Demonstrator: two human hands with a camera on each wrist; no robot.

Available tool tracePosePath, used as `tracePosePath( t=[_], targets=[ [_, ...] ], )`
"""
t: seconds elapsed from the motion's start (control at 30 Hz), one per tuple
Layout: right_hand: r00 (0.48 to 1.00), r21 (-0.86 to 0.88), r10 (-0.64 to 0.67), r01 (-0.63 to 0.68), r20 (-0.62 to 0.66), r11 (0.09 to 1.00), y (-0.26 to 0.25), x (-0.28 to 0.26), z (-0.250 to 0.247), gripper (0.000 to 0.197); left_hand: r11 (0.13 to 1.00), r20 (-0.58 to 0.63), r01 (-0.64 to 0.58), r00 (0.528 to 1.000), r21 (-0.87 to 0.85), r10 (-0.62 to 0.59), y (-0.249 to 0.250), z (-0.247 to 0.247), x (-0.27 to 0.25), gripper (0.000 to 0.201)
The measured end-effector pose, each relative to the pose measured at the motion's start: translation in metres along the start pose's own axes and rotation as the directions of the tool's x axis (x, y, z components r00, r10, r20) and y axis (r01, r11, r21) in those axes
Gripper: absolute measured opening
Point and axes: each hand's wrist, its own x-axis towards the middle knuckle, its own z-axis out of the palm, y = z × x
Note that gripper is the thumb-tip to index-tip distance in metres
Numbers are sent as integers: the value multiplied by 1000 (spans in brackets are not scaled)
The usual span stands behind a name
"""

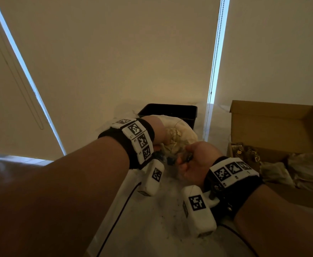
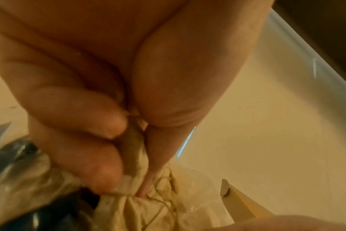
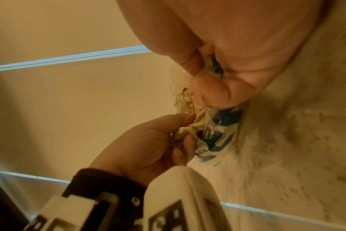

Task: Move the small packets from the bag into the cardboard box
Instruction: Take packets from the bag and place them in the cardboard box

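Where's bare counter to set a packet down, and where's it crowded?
Free: the counter strip nearest the camera, between the two forearms. Crowded: both hands, left hand and right hand, bunched on the bag, black tray behind it; the cardboard box already holds packets.

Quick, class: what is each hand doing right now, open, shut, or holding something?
Left hand: fingers pinch the crumpled pale bag.
Right hand: fingers curl round a clear packet with blue print.

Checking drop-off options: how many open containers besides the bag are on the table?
2. A black tray stands behind the bag; the cardboard box sits at the right, packets inside. The arms may hide others.
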Motion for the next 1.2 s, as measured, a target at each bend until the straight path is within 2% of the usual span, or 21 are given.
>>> tracePosePath(
  t=[0.1,0.2,0.27,0.4,0.6,0.7,0.8,1.03,1.13,1.2],
  targets=[
    [1000,-10,-7,6,-11,1000,-1,1,1,14,985,-77,-109,990,135,120,2,2,-4,35],
    [1000,-31,-14,14,-23,999,0,2,0,16,968,-89,-182,976,171,199,5,7,-3,19],
    [999,-28,-28,27,-26,999,0,3,-1,19,942,-99,-221,962,251,253,2,10,-1,32],
    [1000,-45,-26,25,-17,999,0,5,-2,16,924,-118,-203,960,325,252,-5,16,10,41],
    [998,-85,-58,57,-12,995,-1,8,-3,13,916,-214,-199,934,349,285,1,7,1,33],
    [997,-85,-72,71,-14,994,-1,8,-3,13,937,-271,-185,924,298,269,-5,5,4,34],
    [997,-82,-70,68,-13,994,-1,8,-3,12,929,-246,-206,926,308,287,-7,5,2,36],
    [996,-88,-85,83,-20,993,0,9,-2,11,906,-95,-278,942,321,322,-10,22,9,40],
    [996,-72,-92,90,-18,993,0,10,-2,13,898,-153,-254,933,360,325,-11,24,9,44],
    [996,-70,-89,88,-18,994,-1,10,-3,14,895,-139,-274,930,353,339,-11,23,11,42]
  ],
)
